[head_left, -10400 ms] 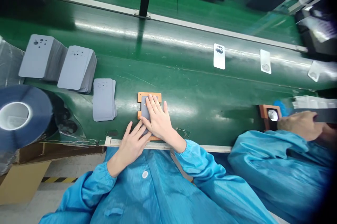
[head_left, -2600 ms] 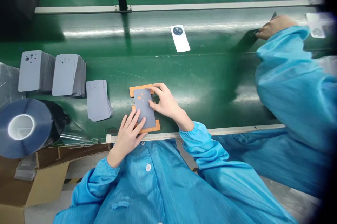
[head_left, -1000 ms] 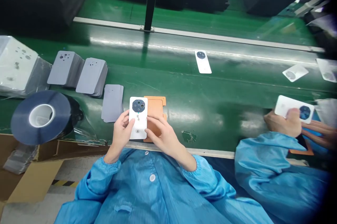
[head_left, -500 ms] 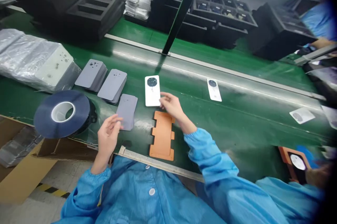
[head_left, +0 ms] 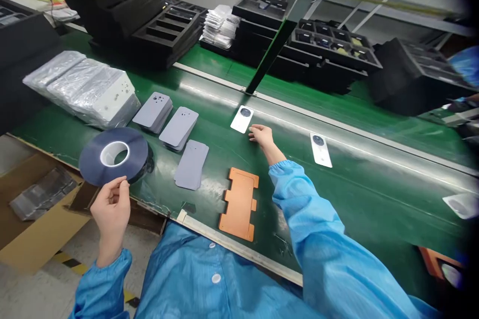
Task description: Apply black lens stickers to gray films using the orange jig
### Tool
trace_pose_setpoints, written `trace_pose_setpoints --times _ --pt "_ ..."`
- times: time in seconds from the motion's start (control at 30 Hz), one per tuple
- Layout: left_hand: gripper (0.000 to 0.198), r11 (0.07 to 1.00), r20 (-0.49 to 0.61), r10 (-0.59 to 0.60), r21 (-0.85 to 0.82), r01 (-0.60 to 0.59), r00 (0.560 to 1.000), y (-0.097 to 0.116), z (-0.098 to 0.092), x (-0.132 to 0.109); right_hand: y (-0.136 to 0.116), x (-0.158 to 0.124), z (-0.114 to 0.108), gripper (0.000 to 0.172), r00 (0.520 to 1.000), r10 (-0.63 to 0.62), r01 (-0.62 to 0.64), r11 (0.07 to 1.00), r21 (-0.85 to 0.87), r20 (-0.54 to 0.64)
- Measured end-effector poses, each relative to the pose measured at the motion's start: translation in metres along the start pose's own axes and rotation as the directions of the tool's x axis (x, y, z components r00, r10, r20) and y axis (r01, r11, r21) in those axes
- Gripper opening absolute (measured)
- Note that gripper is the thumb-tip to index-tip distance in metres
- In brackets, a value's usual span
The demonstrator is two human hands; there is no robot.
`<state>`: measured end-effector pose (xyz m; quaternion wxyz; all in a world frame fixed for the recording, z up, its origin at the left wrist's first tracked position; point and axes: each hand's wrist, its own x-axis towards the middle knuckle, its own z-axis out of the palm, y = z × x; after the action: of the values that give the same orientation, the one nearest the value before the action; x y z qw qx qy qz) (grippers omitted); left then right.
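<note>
My left hand [head_left: 112, 204] is at the near edge of a large roll of dark blue film [head_left: 88, 157] with a white core. Its thumb and index finger are pinched together; whatever is between them is too small to make out. My right hand [head_left: 262, 137] is over the green bench, fingers slightly apart and holding nothing. Just left of its fingertips lies a white phone back cover [head_left: 241, 122] with a dark round camera area. An orange jig [head_left: 239, 204] with notched sides lies near the front edge. Left of it is a fanned stack of grey sheets [head_left: 191, 165].
Two more grey stacks [head_left: 153, 111] [head_left: 178, 128] and plastic-wrapped bundles [head_left: 86, 87] stand at left. Another white phone cover [head_left: 321, 150] lies to the right. Black trays [head_left: 164, 34] line the back, beside a metal post [head_left: 271, 52]. An open cardboard box [head_left: 37, 239] is below left.
My right hand has moved the white cover farther back on the bench and come off it. My left hand has gone from the grey sheets leftward to the film roll. The view has shifted.
</note>
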<state>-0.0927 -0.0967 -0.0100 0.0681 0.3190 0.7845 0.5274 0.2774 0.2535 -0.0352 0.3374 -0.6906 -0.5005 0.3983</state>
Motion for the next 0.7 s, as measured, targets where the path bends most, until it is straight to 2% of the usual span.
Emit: trace_pose_setpoints --times 0.13,0.27,0.37,0.43,0.5,0.57,0.63,0.7 --pt "0.035 0.988 0.132 0.015 0.15 -0.035 0.991 0.007 0.003 0.002 0.001 -0.026 0.003 0.038 0.994 -0.1 0.102 0.994 -0.043 0.045" --pt "0.035 0.947 0.36 -0.089 0.32 -0.034 0.929 0.018 0.017 -0.006 -0.008 -0.084 0.02 0.031 0.953 -0.223 0.241 0.968 -0.068 0.205" --pt "0.022 0.924 0.451 -0.088 0.371 -0.097 0.888 0.024 0.028 -0.016 -0.02 -0.142 0.038 0.028 0.841 -0.385 0.441 0.895 -0.067 0.381" --pt "0.022 0.899 0.475 -0.064 0.41 -0.156 0.878 0.027 0.03 -0.023 -0.029 -0.179 0.052 0.028 0.756 -0.43 0.497 0.868 -0.006 0.495" --pt "0.023 0.865 0.497 -0.054 0.457 -0.208 0.866 0.032 0.029 -0.03 -0.036 -0.211 0.067 0.03 0.686 -0.424 0.486 0.872 0.061 0.592" --pt "0.023 0.831 0.528 -0.04 0.489 -0.265 0.848 0.039 0.025 -0.039 -0.041 -0.235 0.084 0.036 0.629 -0.365 0.43 0.899 0.083 0.686" --pt "0.022 0.811 0.566 -0.011 0.488 -0.324 0.824 0.047 0.021 -0.048 -0.045 -0.251 0.1 0.042 0.568 -0.295 0.38 0.922 0.074 0.768" --pt "0.022 0.811 0.614 0.012 0.456 -0.367 0.789 0.053 0.018 -0.056 -0.046 -0.26 0.112 0.038 0.525 -0.271 0.38 0.923 0.063 0.807"
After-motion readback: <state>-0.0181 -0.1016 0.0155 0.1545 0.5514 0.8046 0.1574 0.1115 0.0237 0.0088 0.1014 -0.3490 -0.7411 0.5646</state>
